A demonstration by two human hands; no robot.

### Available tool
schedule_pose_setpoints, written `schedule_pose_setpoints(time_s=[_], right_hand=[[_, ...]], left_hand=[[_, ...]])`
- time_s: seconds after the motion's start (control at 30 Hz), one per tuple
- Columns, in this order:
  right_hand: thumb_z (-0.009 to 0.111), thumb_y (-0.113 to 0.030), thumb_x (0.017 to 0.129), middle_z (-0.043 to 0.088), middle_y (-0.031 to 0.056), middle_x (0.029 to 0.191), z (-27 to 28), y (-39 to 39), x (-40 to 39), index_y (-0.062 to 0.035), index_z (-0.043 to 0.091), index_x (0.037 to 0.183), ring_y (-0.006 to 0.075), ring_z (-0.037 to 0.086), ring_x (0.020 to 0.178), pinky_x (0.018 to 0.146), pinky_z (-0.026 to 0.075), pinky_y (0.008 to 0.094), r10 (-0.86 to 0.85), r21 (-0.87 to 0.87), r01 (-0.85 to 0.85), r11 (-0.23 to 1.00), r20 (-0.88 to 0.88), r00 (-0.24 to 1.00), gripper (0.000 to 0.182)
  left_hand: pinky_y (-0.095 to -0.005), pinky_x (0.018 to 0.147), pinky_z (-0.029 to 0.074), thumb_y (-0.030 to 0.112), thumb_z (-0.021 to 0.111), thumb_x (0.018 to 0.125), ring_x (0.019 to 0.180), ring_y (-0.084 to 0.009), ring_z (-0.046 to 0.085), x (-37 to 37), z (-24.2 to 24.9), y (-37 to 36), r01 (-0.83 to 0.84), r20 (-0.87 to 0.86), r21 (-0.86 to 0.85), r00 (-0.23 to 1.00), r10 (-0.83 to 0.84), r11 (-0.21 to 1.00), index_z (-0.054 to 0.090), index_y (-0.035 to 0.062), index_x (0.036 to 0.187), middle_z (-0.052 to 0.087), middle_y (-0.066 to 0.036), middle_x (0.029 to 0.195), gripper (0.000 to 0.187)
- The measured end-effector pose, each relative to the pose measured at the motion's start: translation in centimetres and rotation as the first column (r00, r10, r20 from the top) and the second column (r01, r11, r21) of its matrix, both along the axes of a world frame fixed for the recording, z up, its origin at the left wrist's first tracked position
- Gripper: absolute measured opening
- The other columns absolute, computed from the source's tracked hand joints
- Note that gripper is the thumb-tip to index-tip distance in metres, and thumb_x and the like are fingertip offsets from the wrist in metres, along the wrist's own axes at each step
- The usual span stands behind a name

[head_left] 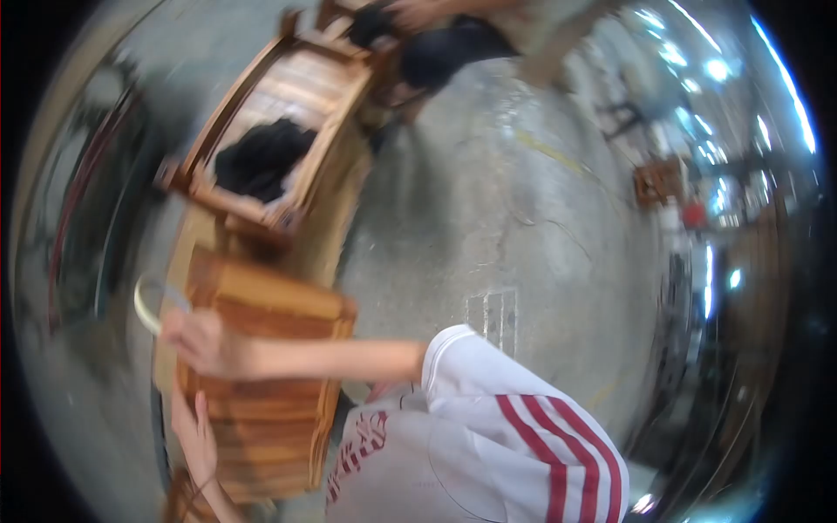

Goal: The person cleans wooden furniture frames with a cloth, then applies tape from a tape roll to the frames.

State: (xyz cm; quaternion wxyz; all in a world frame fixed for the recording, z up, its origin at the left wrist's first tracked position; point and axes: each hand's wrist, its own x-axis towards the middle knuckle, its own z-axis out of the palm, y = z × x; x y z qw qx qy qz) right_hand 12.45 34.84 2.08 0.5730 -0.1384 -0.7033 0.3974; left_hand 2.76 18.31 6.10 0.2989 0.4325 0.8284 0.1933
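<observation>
My right hand is blurred and closed on a curved pale yellow band, which sticks out past its far side. It is above a brown slatted wooden piece, near the piece's left edge. Lower down, my left hand rests along that same edge with its fingers stretched out and the thumb apart. The exact kind of the band does not show.
Beyond the slatted piece stands a wooden frame with a black cloth-like bundle in it. Another person in dark clothing is beside the frame's far end. Concrete floor spreads to the right, with a wooden crate-like object farther off.
</observation>
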Motion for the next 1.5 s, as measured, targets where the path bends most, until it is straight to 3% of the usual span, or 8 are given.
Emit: schedule_pose_setpoints(time_s=[0.37, 0.47, 0.6, 0.77, 0.9, 1.03, 1.23, 1.5], right_hand=[[0.053, -0.012, 0.091, 0.064, 0.0136, 0.084, 3.7, -5.6, 17.7, -0.0054, 0.056, 0.099, 0.0339, 0.065, 0.079, 0.069, 0.050, 0.0409, 0.599, -0.673, -0.288, 0.681, 0.286, 0.748, 0.011], [0.054, -0.011, 0.089, 0.066, 0.0144, 0.090, 0.7, -5.6, 21.1, -0.0056, 0.059, 0.103, 0.0352, 0.066, 0.083, 0.073, 0.052, 0.0425, 0.769, -0.751, -0.232, 0.618, 0.516, 0.378, 0.015], [0.055, -0.007, 0.086, 0.067, 0.0190, 0.090, -4.6, -4.7, 23.9, -0.0052, 0.059, 0.104, 0.0373, 0.066, 0.083, 0.072, 0.052, 0.0437, 0.830, -0.804, -0.212, 0.555, 0.519, 0.204, 0.018], [0.054, -0.001, 0.088, 0.067, 0.0205, 0.087, -13.5, -3.2, 27.5, -0.0074, 0.055, 0.112, 0.0354, 0.069, 0.076, 0.066, 0.052, 0.0426, 0.748, -0.738, -0.118, 0.664, 0.655, 0.111, 0.024], [0.051, 0.002, 0.090, 0.068, 0.0160, 0.087, -14.4, -3.5, 27.9, -0.0066, 0.052, 0.116, 0.0266, 0.071, 0.073, 0.064, 0.054, 0.0368, 0.804, -0.804, -0.101, 0.586, 0.562, 0.195, 0.027], [0.049, 0.003, 0.092, 0.067, 0.0146, 0.091, -13.8, -5.7, 28.1, -0.0052, 0.050, 0.117, 0.0228, 0.072, 0.075, 0.065, 0.054, 0.0329, 0.859, -0.857, -0.116, 0.502, 0.479, 0.183, 0.027], [0.049, 0.004, 0.092, 0.067, 0.0138, 0.090, -14.7, -10.4, 30.1, -0.0051, 0.050, 0.118, 0.0209, 0.071, 0.077, 0.066, 0.053, 0.0319, 0.911, -0.892, -0.201, 0.405, 0.411, 0.010, 0.027], [0.048, 0.006, 0.094, 0.063, 0.0109, 0.095, -13.2, -13.9, 32.3, -0.0049, 0.046, 0.124, 0.0173, 0.068, 0.081, 0.069, 0.054, 0.0289, 0.935, -0.927, -0.204, 0.315, 0.340, -0.100, 0.033]], left_hand=[[-0.0354, 0.096, 0.043, 0.046, 0.036, 0.103, 0.110, -0.0318, 0.059, -20.5, -13.6, 4.4, -0.088, 0.128, 0.285, 0.990, 0.053, 0.954, 0.056, 0.0032, 0.128, 0.062, -0.018, 0.121, 0.054], [-0.0414, 0.112, 0.030, 0.043, 0.037, 0.101, 0.137, -0.0331, 0.035, -23.0, -15.3, 4.2, 0.219, -0.586, -0.174, 0.760, -0.280, 0.960, 0.041, 0.0103, 0.144, 0.040, -0.019, 0.146, 0.054], [-0.0364, 0.106, 0.036, 0.022, 0.055, 0.096, 0.123, -0.0320, 0.049, 1.9, -0.1, 7.3, -0.177, -0.174, 0.415, 0.948, 0.268, 0.893, 0.052, 0.0012, 0.131, 0.054, -0.018, 0.131, 0.042], [-0.0398, 0.103, 0.040, 0.023, 0.068, 0.087, 0.113, -0.0270, 0.059, 20.1, -8.0, -2.5, -0.226, 0.491, 0.043, 0.853, 0.176, 0.973, 0.057, 0.0087, 0.129, 0.063, -0.012, 0.119, 0.046], [-0.0392, 0.099, 0.042, 0.050, 0.064, 0.086, 0.114, -0.0353, 0.058, 35.2, -27.3, -16.6, -0.614, -0.165, -0.622, 0.710, 0.685, 0.486, 0.048, -0.0004, 0.133, 0.062, -0.020, 0.119, 0.071], [-0.0354, 0.104, 0.038, 0.050, 0.062, 0.089, 0.126, -0.0258, 0.047, 46.4, -31.6, -22.9, -0.440, 0.701, -0.643, -0.008, 0.713, 0.627, 0.034, -0.0006, 0.145, 0.051, -0.018, 0.136, 0.081], [-0.0329, 0.099, 0.044, 0.025, 0.062, 0.094, 0.124, -0.0233, 0.050, 47.5, -24.6, -25.1, -0.348, 0.925, -0.213, 0.231, 0.303, 0.913, 0.041, 0.0024, 0.143, 0.055, -0.017, 0.132, 0.057], [-0.0322, 0.087, 0.051, 0.014, 0.069, 0.087, 0.102, -0.0211, 0.065, 37.5, -17.5, -14.7, -0.849, 0.701, 0.057, 0.409, 0.585, 0.525, 0.060, -0.0014, 0.122, 0.068, -0.011, 0.112, 0.039]])
